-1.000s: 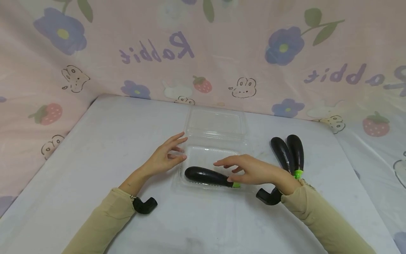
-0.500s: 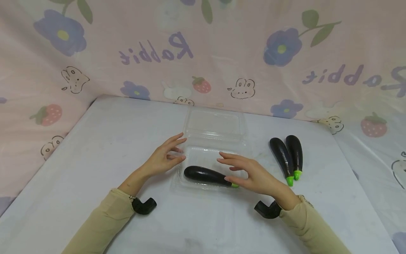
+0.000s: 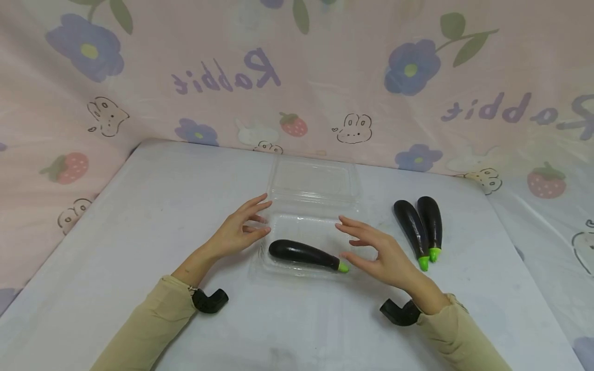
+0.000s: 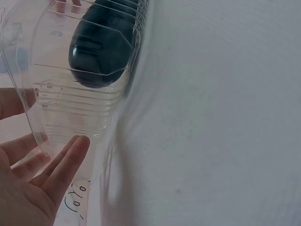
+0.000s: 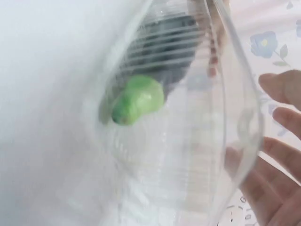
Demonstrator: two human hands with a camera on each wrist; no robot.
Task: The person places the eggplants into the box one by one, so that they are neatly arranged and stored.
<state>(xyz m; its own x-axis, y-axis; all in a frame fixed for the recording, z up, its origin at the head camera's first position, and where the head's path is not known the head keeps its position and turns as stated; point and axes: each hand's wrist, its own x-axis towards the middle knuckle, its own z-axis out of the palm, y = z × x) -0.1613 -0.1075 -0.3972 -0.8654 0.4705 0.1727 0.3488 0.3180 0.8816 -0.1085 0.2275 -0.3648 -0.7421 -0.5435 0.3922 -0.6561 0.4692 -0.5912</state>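
Observation:
A dark eggplant (image 3: 303, 253) with a green stem end lies in the front part of a clear plastic clamshell box (image 3: 301, 226), its stem pointing right. At the box's left side, my left hand (image 3: 234, 234) has its fingers extended; in the left wrist view its fingertips are at the clear wall, and whether they press on it I cannot tell. My right hand (image 3: 380, 255) is at the box's right side with spread, loosely bent fingers and holds nothing. Through the box wall, the right wrist view shows the eggplant's green stem (image 5: 143, 94).
The box's lid (image 3: 315, 178) lies folded back behind the base. To the right, two more eggplants (image 3: 410, 221) lie side by side on the white table (image 3: 185, 180). A printed pink cloth (image 3: 315, 67) hangs behind the table. Black curved pieces (image 3: 211, 301) are at both wrists.
My right hand has drawn back to the right, away from the eggplant's stem end, which is now uncovered. The left hand has stayed nearly still. The two eggplants at right show fully now.

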